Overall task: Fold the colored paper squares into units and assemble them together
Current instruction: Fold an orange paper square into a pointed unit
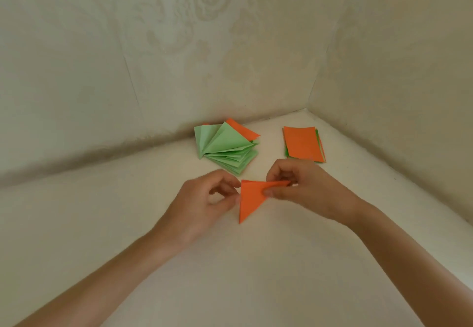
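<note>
Nearest me, the right hand (307, 191) pinches the top flap of a half-folded orange triangle (249, 201) just over the pale surface, and the left hand (204, 198) nips its left edge, fingers hiding the crease. Beyond, a fanned pile of folded units (225, 151), mostly green, shows folding well on. A stack of flat squares (303, 144) waits by the wall, its depth unclear, and nothing looks joined.

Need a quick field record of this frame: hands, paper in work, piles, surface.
left hand: pinches left edge of orange paper
right hand: pinches the paper's top edge
orange paper: folded to a triangle, point toward the person
folded pile: mostly green, some orange, fanned, by the wall
flat stack: orange on top, green beneath, right of the pile
surface: cream, wall corner behind
</note>
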Tool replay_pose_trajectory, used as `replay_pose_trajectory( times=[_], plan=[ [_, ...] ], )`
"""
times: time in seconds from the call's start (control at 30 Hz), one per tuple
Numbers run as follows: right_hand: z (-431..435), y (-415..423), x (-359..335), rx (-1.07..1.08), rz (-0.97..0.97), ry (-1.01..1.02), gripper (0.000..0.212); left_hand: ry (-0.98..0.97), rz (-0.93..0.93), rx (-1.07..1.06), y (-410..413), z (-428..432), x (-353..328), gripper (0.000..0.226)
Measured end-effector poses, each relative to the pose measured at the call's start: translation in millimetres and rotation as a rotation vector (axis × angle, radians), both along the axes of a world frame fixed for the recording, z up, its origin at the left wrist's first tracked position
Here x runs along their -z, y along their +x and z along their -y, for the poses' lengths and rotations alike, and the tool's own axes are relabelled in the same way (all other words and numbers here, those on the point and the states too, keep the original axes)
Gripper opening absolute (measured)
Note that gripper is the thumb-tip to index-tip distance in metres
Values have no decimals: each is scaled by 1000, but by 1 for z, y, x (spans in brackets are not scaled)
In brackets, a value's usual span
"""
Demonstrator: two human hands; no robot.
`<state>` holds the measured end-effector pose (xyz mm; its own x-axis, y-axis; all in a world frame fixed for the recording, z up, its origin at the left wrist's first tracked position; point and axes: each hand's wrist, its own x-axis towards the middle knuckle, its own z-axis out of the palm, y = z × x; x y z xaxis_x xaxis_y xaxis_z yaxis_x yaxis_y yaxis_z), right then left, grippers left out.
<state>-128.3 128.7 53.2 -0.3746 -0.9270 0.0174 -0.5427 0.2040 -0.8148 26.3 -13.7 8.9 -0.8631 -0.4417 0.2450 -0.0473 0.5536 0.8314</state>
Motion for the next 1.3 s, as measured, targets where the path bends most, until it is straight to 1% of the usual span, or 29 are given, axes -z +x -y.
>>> replay_pose_trajectory(
  times=[0.07, 0.13, 0.17, 0.2, 0.23, 0.27, 0.33, 0.37, 0.47, 0.53, 0.63, 0.7, 0.77, 0.83, 0.9, 0.93, 0.97, 1.0, 1.03, 1.07, 1.1, 1.13, 1.2, 1.3],
  plan=[
    [11, -2, -5, 94, 15, -155, 21, 15, -58, -21, -9, 7, -14, 22],
    [25, -6, -8, 170, 35, -308, 23, -3, -108, -30, -20, 15, -26, 17],
    [33, -8, -9, 190, 19, -354, 23, -59, -156, -59, -26, 21, -29, 13],
    [41, -11, -8, 202, -40, -379, 20, -162, -203, -110, -32, 28, -29, 7],
    [48, -15, -7, 211, -161, -392, 15, -281, -233, -159, -38, 36, -29, 2],
    [54, -20, -5, 216, -327, -416, 10, -374, -244, -197, -43, 44, -26, 7],
    [64, -31, 6, 188, -624, -448, 8, -452, -216, -212, -51, 56, -15, 11],
    [67, -37, 14, 181, -708, -439, 9, -478, -191, -209, -53, 60, -9, 12],
    [72, -45, 33, 155, -833, -347, 14, -581, -95, -191, -54, 62, 10, 28],
    [70, -47, 44, 99, -917, -276, 19, -626, -15, -152, -51, 60, 19, 33],
    [59, -51, 56, -28, -1061, -148, 39, -770, 54, -78, -42, 57, 28, 39],
    [51, -51, 58, -62, -1127, -98, 53, -847, 87, -54, -37, 55, 27, 45],
    [45, -49, 59, -79, -1144, -71, 58, -853, 107, -42, -36, 54, 28, 48],
    [38, -55, 59, -33, -1058, -68, 58, -833, 119, -37, -37, 54, 31, 47],
    [31, -63, 52, 97, -891, -86, 47, -823, 113, -61, -36, 55, 34, 42],
    [26, -68, 48, 185, -836, -89, 38, -822, 109, -70, -36, 57, 36, 46],
    [19, -73, 44, 269, -804, -54, 32, -826, 110, -69, -37, 58, 40, 55],
    [14, -79, 42, 330, -772, 37, 33, -835, 122, -63, -38, 58, 41, 61],
    [9, -84, 43, 365, -744, 135, 38, -851, 127, -62, -39, 58, 41, 60],
    [4, -86, 45, 382, -725, 227, 42, -859, 137, -64, -40, 57, 39, 55],
    [2, -85, 48, 389, -724, 271, 42, -860, 138, -77, -40, 57, 38, 51],
    [0, -84, 50, 385, -736, 265, 40, -863, 142, -84, -40, 57, 37, 53],
    [-1, -82, 54, 377, -766, 189, 35, -874, 157, -86, -39, 56, 36, 57],
    [0, -79, 51, 439, -755, 77, 31, -886, 119, -86, -38, 54, 34, 54]
  ],
)
